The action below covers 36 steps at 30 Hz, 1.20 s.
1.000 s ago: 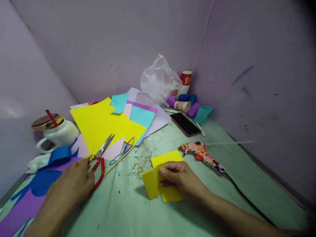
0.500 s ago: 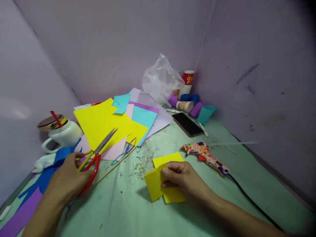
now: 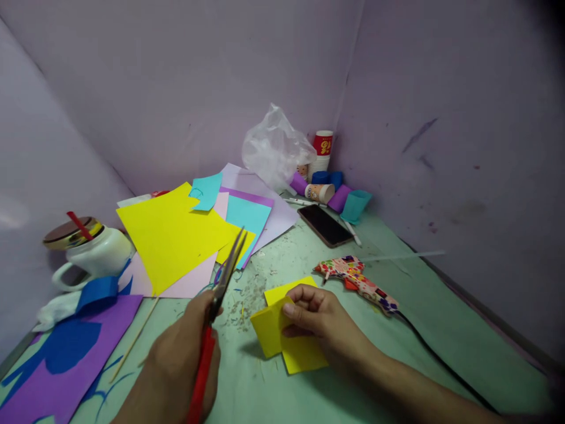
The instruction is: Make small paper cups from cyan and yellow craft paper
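Note:
My left hand (image 3: 183,353) is closed round the red-handled scissors (image 3: 227,274), whose blades point up and away over the paper pile. My right hand (image 3: 320,321) pinches a small folded yellow paper (image 3: 267,330) between thumb and fingers. Another yellow piece (image 3: 304,359) lies beneath that hand on the green cloth (image 3: 247,394). Left of the yellow pieces, the scissors stay apart from them. Behind my hands lies a large yellow sheet (image 3: 172,235) on pink, blue and lilac sheets.
A floral glue gun (image 3: 357,280) with a black cord lies right, near a phone (image 3: 325,225). Several cups (image 3: 320,193) and a plastic bag (image 3: 276,147) stand behind. On the left are a white mug (image 3: 99,256), purple paper (image 3: 110,335) and a thin stick (image 3: 135,338).
My left hand has moved right with the scissors, towards the yellow pieces, and the blades have turned more upright. The view has shifted slightly right. My right hand keeps its pinch.

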Available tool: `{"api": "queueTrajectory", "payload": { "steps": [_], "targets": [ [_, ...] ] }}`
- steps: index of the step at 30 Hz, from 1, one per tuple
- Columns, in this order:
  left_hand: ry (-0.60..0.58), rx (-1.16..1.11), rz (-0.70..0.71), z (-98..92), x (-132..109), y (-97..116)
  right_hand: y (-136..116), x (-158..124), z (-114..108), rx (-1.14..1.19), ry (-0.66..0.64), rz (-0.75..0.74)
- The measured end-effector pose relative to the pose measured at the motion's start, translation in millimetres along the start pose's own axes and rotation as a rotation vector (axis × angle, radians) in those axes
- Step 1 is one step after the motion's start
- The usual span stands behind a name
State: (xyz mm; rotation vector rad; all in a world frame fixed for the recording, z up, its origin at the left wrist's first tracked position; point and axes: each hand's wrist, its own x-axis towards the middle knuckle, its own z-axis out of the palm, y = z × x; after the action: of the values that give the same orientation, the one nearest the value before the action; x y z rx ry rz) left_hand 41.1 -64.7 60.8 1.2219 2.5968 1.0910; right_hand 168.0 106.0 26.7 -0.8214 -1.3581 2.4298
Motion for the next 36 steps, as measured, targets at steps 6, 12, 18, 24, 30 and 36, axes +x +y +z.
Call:
{"api": "queueTrajectory", "payload": {
  "steps": [6,12,18,24,30,36],
  "targets": [
    [0.062,-0.115,-0.176,13.9,-8.8,24.9,2.2,-1.3,0.5,-0.011,0.043,-0.1],
    [-0.016,-0.74,-0.432,23.3,-6.5,55.9,13.0,-6.5,-0.4,-0.254,0.052,-0.516],
    [-0.061,-0.876,-0.423,27.5,1.9,42.4,22.8,-8.9,1.8,-0.608,-0.158,-1.195],
    [-0.071,-0.374,-0.081,9.8,5.9,26.7,14.4,-7.9,0.9,-0.928,-0.073,-1.124],
    [-0.425,-0.28,0.155,-7.9,6.0,28.5,6.7,1.8,-14.6,-1.024,-0.122,-0.958],
    [-0.476,-0.361,0.266,0.9,1.3,34.5,3.9,-0.4,-9.7,-0.916,-0.355,-0.712]
  ]
}}
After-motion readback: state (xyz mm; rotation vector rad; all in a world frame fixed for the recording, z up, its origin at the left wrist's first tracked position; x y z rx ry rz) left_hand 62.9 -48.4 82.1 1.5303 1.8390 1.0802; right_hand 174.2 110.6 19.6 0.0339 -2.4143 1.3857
